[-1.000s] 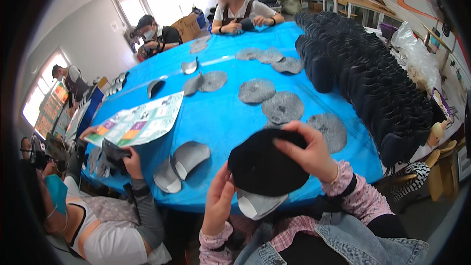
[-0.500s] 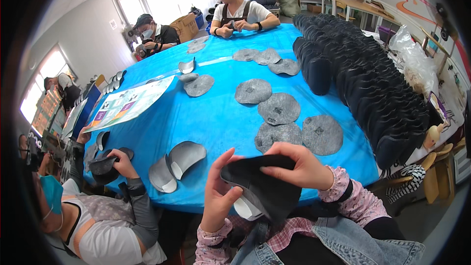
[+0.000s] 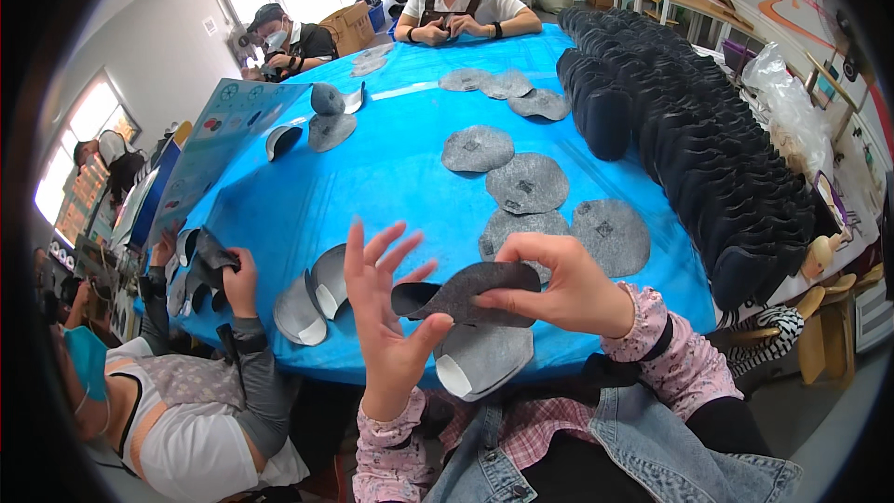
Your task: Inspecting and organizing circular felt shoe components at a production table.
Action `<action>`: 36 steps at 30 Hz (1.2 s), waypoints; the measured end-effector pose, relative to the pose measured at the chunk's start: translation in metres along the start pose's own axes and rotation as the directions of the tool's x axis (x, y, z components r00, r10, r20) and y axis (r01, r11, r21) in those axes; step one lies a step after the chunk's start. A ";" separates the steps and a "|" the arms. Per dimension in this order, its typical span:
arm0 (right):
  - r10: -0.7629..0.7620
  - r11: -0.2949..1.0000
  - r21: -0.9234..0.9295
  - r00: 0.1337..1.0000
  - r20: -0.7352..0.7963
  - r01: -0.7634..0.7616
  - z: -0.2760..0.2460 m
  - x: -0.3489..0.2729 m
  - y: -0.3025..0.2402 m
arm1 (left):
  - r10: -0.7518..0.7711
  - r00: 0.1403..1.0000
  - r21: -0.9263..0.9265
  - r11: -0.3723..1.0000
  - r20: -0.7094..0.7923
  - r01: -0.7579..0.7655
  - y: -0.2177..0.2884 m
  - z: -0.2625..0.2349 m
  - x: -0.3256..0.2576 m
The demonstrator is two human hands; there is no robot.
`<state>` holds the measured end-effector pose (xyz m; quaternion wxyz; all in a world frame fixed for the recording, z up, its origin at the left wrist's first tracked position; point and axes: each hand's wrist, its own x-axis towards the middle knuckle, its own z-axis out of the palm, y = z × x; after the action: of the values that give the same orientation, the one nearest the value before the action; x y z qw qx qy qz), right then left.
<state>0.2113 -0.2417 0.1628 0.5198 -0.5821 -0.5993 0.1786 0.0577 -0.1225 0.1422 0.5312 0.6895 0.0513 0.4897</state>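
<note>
In front of my body, my right hand (image 3: 568,291) pinches a curved grey felt pad (image 3: 486,356) by its folded dark upper part, thumb in front. A small white patch (image 3: 453,376) shows at the pad's lower left corner. My left hand (image 3: 386,317) is open, its fingers spread and raised. Its thumb tip lies at the pad's left edge. Just beyond my hands on the blue-covered table (image 3: 391,182) lie flat, roundish grey felt pieces (image 3: 527,183). Two curved pads with white patches (image 3: 300,309) rest left of my hand, one partly hidden behind my fingers.
Long rows of stacked dark curved pads (image 3: 689,149) line the table's right side. At left, a co-worker (image 3: 200,391) handles grey pieces beside a tilted printed sheet (image 3: 219,135). Two people sit across the table. Wooden chairs (image 3: 808,354) stand at the right.
My left hand has let go of the pad and spread its fingers. The pad has turned, showing more of its grey face. The co-worker's printed sheet has tilted up and moved left.
</note>
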 end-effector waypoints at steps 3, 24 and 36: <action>0.011 0.999 0.049 0.998 -0.060 -0.008 0.004 0.002 0.007 | -0.126 0.991 -0.096 0.987 0.043 0.129 -0.007 0.000 -0.004; -0.118 0.980 -0.157 0.993 0.019 0.119 -0.006 0.018 0.006 | -0.232 0.972 -0.109 0.966 0.028 0.234 0.007 -0.002 -0.010; -0.071 0.986 -0.153 0.997 0.022 0.073 -0.015 0.011 0.006 | -0.276 0.957 -0.191 0.939 0.085 0.287 0.005 0.006 -0.012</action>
<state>0.2294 -0.2361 0.1691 0.4746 -0.5969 -0.6361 0.1179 0.0538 -0.1354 0.1387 0.6641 0.6313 0.0846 0.3916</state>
